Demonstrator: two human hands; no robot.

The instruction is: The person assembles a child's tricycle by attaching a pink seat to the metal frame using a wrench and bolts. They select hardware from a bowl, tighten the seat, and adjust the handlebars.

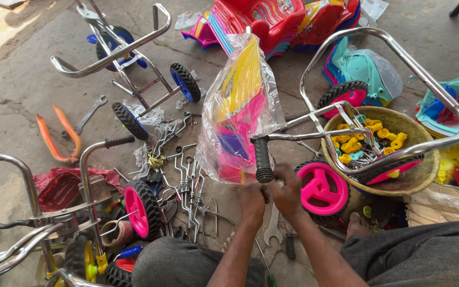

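Grey trouser knees [187, 263] frame the bottom of the view, and from between them two bare forearms reach forward over the concrete floor [22, 79]. Left hand [252, 201] and right hand [288, 190] meet just below the black handle sleeve [262, 158] at the end of a chrome frame bar [298, 135]. Both hands have their fingers curled together around something small at that bar end; what exactly they clamp is hidden, so I cannot tell for sure, though it looks like the bar itself. A pink and yellow plastic seat in a clear bag [238, 106] stands upright just left of the sleeve, touching it.

Right of the hands sits a pink wheel with a black tyre [321, 188], and beyond it a woven basket [426, 175] holding yellow plastic fittings [370, 137]. The chrome tricycle frame [399, 53] loops over the basket. A flat wrench [272, 226] lies on the floor beneath the hands. Left of them, bent steel rods [187, 175] are scattered near another pink wheel [140, 208]. Farther off stands a second frame with blue wheels [184, 81], with an orange strip [62, 133] lying to its left.
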